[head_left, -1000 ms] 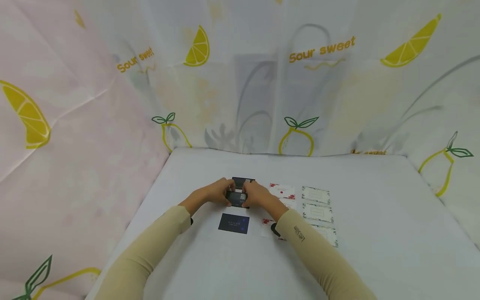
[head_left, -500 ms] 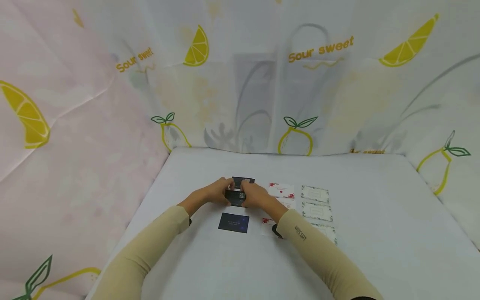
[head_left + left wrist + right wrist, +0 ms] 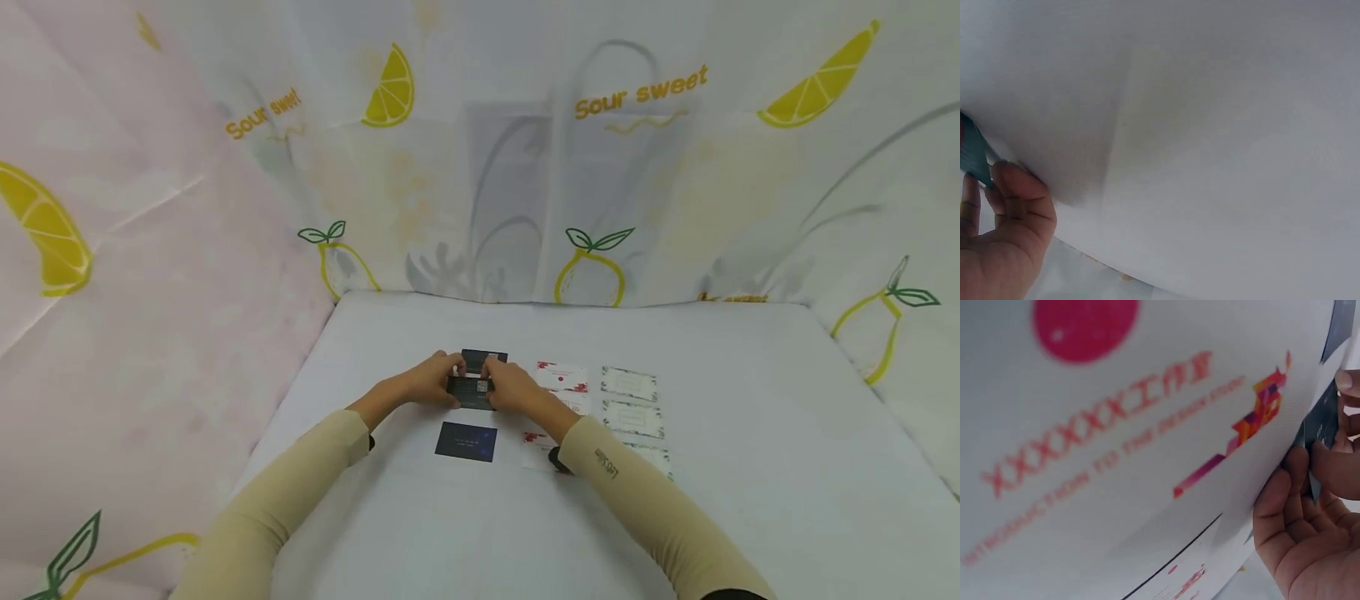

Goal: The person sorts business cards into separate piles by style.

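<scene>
A dark business card (image 3: 471,394) with a small pale code square lies between my two hands, in the middle of a column of dark cards. My left hand (image 3: 431,380) pinches its left end; in the left wrist view the card (image 3: 974,153) shows between thumb and fingers. At the right end, my right hand (image 3: 514,387) pinches it, and in the right wrist view fingers of both hands meet round the card (image 3: 1321,428). Just beyond it is another dark card (image 3: 472,358), partly covered by the fingers. A navy card (image 3: 466,442) lies nearer to me.
To the right runs a column of white cards with red floral corners (image 3: 562,377), partly hidden under my right forearm. Farther right lies a column of white cards with leafy borders (image 3: 628,384). A lemon-print curtain (image 3: 510,183) stands behind the white table (image 3: 750,433).
Both hands keep hold of the same dark card and have barely moved. The head view has tilted slightly, so the scene sits a little higher. The other cards stay in place.
</scene>
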